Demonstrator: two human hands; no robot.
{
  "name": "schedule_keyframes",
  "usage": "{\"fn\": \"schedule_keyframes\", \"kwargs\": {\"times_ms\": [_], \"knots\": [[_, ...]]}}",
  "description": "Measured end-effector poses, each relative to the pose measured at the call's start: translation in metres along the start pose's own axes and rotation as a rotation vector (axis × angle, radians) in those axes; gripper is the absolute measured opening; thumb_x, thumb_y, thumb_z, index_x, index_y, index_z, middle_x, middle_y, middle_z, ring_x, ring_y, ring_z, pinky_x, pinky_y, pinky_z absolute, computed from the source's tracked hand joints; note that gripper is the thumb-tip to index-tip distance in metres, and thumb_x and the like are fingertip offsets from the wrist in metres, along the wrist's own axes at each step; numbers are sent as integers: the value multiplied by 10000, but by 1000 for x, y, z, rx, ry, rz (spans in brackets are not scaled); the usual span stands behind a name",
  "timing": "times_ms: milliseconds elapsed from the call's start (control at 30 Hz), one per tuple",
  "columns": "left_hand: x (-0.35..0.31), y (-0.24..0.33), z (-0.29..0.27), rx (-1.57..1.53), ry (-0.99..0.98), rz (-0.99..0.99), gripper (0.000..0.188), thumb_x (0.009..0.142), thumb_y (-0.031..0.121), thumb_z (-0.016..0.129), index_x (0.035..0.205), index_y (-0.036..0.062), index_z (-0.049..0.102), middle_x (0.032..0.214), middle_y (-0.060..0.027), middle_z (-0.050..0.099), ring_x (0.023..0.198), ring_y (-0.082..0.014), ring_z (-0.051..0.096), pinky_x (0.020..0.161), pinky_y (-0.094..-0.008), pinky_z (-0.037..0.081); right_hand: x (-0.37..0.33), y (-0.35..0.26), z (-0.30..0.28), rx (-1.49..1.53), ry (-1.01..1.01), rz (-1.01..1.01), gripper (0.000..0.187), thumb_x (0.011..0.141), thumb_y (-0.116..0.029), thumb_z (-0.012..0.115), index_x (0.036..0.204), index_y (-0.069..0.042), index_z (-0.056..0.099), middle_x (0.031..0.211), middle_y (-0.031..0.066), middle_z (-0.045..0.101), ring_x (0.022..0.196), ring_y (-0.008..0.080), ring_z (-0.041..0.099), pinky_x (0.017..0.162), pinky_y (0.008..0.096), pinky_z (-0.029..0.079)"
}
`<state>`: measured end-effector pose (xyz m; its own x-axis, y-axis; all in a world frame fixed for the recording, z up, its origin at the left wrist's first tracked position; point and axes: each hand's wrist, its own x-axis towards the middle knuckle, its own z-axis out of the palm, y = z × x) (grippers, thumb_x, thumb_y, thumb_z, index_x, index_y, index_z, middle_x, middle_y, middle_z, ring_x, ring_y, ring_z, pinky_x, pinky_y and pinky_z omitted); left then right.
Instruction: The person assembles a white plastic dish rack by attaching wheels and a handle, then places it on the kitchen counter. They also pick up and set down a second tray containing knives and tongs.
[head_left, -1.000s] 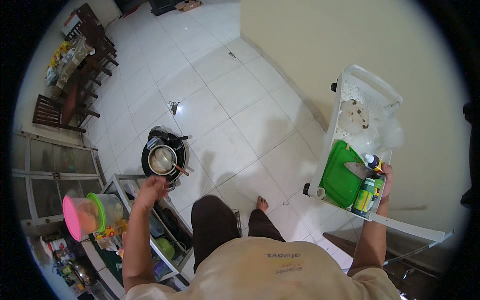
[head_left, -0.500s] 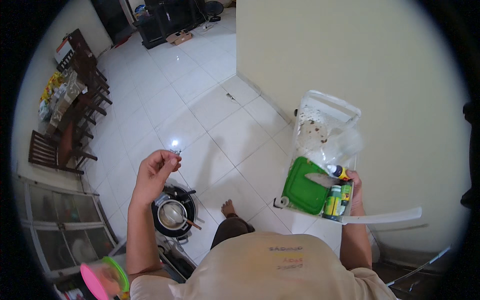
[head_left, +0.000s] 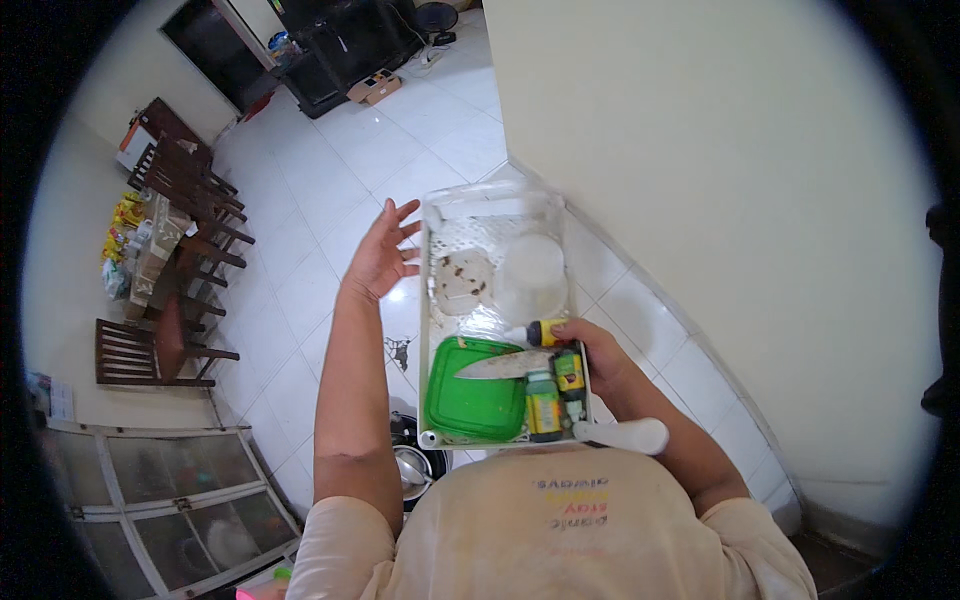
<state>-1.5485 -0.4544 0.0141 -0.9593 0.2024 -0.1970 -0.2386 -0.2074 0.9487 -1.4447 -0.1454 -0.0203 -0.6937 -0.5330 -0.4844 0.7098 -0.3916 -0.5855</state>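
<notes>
A white plastic basket (head_left: 428, 335) with a perforated bottom hangs in front of my chest. My right hand (head_left: 598, 352) grips its right side, the thumb over the rim against a small bottle (head_left: 546, 332) with a yellow label; its other fingers are hidden. At the basket's far left side my left hand (head_left: 385, 250) is open, fingers spread, holding nothing. In the near half lie a green lidded box (head_left: 472, 395), a knife blade (head_left: 490, 367) pointing left and small green-labelled bottles (head_left: 543, 408). A clear round tub (head_left: 532, 278) sits in the far half, beside brown specks.
Pots (head_left: 412, 470) stand on the floor, partly under the basket. A glass-fronted cabinet (head_left: 180, 500) is at the lower left, with wooden chairs (head_left: 165, 352) and a cluttered table (head_left: 160, 250) beyond. A bare wall (head_left: 700, 150) rises on the right. One floor tile has a broken patch (head_left: 398, 352).
The basket and my right hand have swung left to in front of my chest. My left hand has moved forward and right, opening from a pinch to spread fingers beside the basket.
</notes>
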Motion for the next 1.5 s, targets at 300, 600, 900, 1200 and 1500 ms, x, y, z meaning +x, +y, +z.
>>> {"fn": "schedule_keyframes", "kwargs": {"times_ms": [300, 600, 900, 1200, 1500], "knots": [[47, 91, -37, 415, 284, -226, 888, 827, 746, 398, 1114, -65, 616, 1011, -139, 663, 953, -202, 597, 911, -307, 432, 74, -85, 22, -160, -241, 224, 329, 775, -235, 668, 986, 9, 601, 845, 79, 613, 706, 163, 609, 682, 305, 522], [56, 113, -87, 268, 519, -271, 975, 830, 778, 286, 1318, -49, 458, 1325, -209, 481, 1245, -321, 411, 1026, -480, 312, 159, -120, 32, -117, -396, 316, 353, 811, -251, 649, 1030, 25, 634, 896, 114, 659, 740, 154, 638, 695, 285, 529], [-67, -13, -112, -375, 295, -287, 911, 849, 730, 374, 1257, -79, 476, 1169, -171, 612, 1016, -220, 624, 873, -322, 501, 180, -56, 62, -170, -358, 242, 376, 796, -269, 663, 1004, 41, 621, 890, 114, 662, 734, 174, 657, 700, 297, 544], [86, -2, -101, -266, 486, -385, 684, 903, 545, 512, 1276, -27, 474, 1180, -153, 598, 1012, -208, 612, 867, -329, 505, 315, -135, 29, -195, -250, 354, 380, 786, -260, 702, 1039, 16, 639, 910, 102, 678, 772, 173, 661, 730, 304, 541], [153, -24, -112, -256, 711, -401, 649, 908, 477, 546, 1267, -57, 464, 1141, -161, 600, 978, -239, 611, 856, -356, 501, 386, -184, 13, -365, -222, 532, 456, 774, -315, 739, 1064, 16, 619, 932, 93, 672, 812, 162, 655, 757, 300, 534]]}}
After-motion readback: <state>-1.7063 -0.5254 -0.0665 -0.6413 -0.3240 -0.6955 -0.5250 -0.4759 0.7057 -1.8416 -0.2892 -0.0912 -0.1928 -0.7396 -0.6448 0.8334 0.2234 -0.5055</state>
